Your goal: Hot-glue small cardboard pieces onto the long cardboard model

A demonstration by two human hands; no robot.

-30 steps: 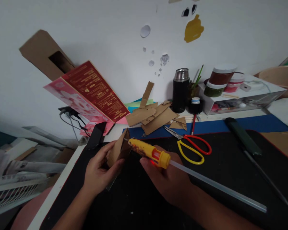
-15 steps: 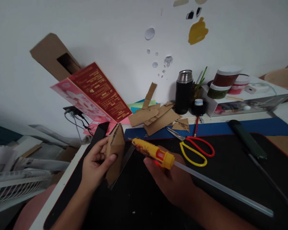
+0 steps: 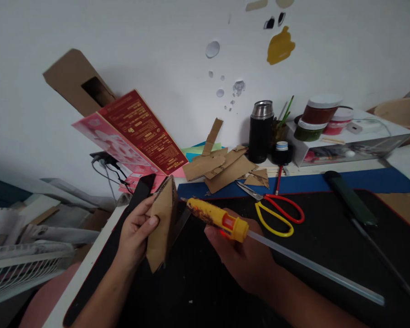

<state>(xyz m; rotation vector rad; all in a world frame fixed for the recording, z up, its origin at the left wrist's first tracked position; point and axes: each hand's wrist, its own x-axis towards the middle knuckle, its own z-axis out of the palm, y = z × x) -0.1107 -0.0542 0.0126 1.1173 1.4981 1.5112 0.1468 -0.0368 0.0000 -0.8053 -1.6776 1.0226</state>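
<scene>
A folded piece of corrugated cardboard [image 3: 160,223] stands tilted upright over the black desk mat [image 3: 205,291], left of the middle of the view, its open fluted edge at the top. The left hand [image 3: 136,230] grips its left side, thumb pressed flat on the near face and fingers mostly hidden behind. A translucent strip [image 3: 181,223] shows to the right behind the cardboard; whether the two are joined cannot be told.

The right hand [image 3: 244,250] is closed around a yellow hot glue gun [image 3: 212,216], its barrel stained brown and a red light glowing near the thumb. The nozzle points at the cardboard's upper right edge, just beside it; contact cannot be made out. A long clear glue stick [image 3: 321,269] runs out of the back of the gun, over the right forearm.

Beyond the gun, scissors [image 3: 276,212] with one red and one yellow handle lie with their blades toward a heap of cardboard scraps [image 3: 225,171]. To the right, a dark green handle [image 3: 351,198] lies near a long thin spike. A black thermos flask [image 3: 261,134] stands behind the scraps, near lidded tubs stacked on a white box [image 3: 358,146]. At left, a red and pink folder [image 3: 140,130] leans near the wall.
</scene>
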